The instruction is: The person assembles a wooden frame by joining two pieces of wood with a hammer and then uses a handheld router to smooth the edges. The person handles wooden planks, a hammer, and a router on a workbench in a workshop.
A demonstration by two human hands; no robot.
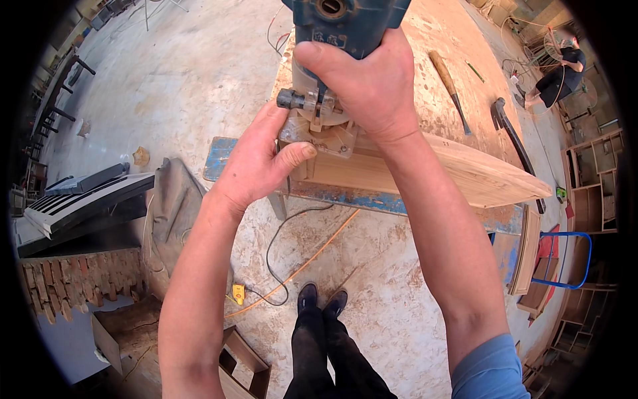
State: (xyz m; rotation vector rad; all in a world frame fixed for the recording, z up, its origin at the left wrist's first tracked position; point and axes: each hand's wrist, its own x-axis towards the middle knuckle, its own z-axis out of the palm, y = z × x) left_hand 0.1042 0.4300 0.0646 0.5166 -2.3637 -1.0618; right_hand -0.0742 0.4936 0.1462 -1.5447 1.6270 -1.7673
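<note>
Trim router (352, 33), dark teal body, at the top of our view, over the left end of a pale wooden board (465, 169). On its body we note a small patch of raised marks, too small to read. The clear base (332, 147) has faint scratches or marks; a few short dark ticks show near the board's far edge.

Hands apart from each other, both at the router. Right hand (372, 86) clamped around the body, thumb across the front. Left hand (256, 159) lower, at the base: thumb over its near corner, fingers up beside the black knob (290, 98). We cannot tell how firmly it grips.

Edges: the board runs along the near side of the workbench (425, 100), its right end tapering to a point by the bench's right side. Blue, worn paint on the bench's near edge (362, 197). Wooden-handled chisel (444, 76) beyond the board; dark curved bar tool (517, 143) right of it, lower end near the board's tip.

Room: pale floor shows between bench and shoes (308, 297), crossed by a black cord (269, 256) and an orange line (319, 249). More floor spreads left of the bench. Another person (565, 70) is well apart, far right.
</note>
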